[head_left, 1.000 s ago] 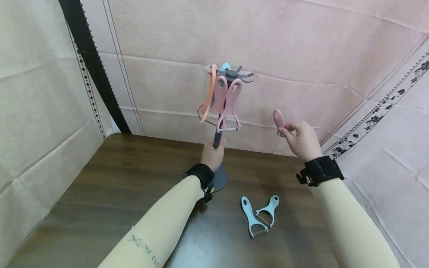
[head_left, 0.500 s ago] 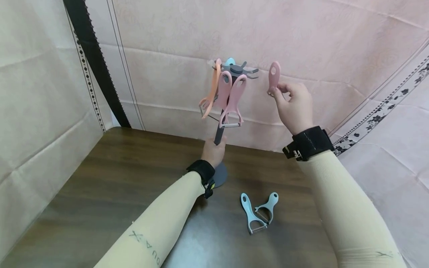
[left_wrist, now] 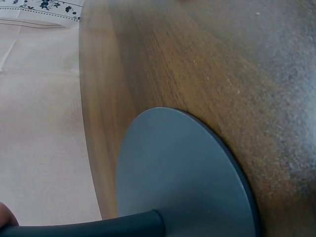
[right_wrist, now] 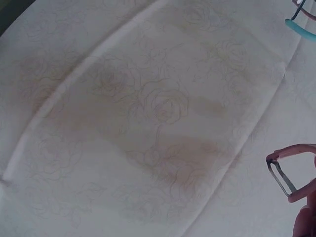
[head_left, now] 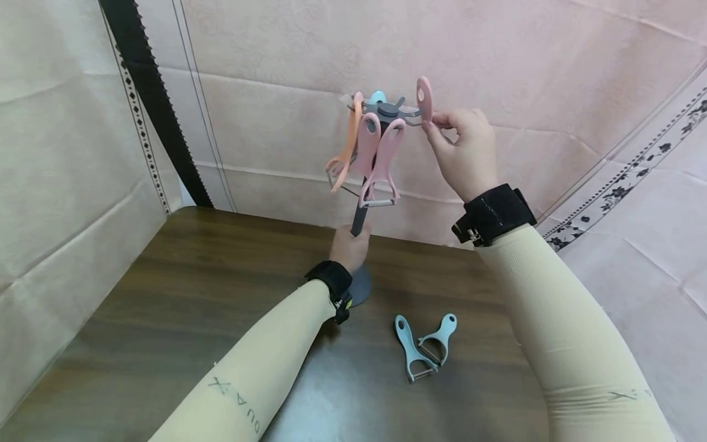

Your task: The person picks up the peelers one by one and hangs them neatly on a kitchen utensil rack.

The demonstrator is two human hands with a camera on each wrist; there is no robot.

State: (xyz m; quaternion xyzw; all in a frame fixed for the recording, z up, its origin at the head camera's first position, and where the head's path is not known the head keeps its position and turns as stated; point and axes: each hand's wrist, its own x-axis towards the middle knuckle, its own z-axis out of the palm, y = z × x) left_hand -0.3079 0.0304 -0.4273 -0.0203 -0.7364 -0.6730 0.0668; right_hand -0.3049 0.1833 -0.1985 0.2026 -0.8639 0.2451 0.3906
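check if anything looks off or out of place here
Nothing damaged or spilled. Only two blue peelers lie loose on the table, overlapping, while the others hang from the stand.

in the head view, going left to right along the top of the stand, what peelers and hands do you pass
orange peeler → two pink peelers hung side by side → pink peeler pinched by the right hand → right hand

A dark wooden desk (head_left: 166,307) stands against pale pink rose-patterned cloth walls (head_left: 276,73) with a black zigzag strip (head_left: 149,104).
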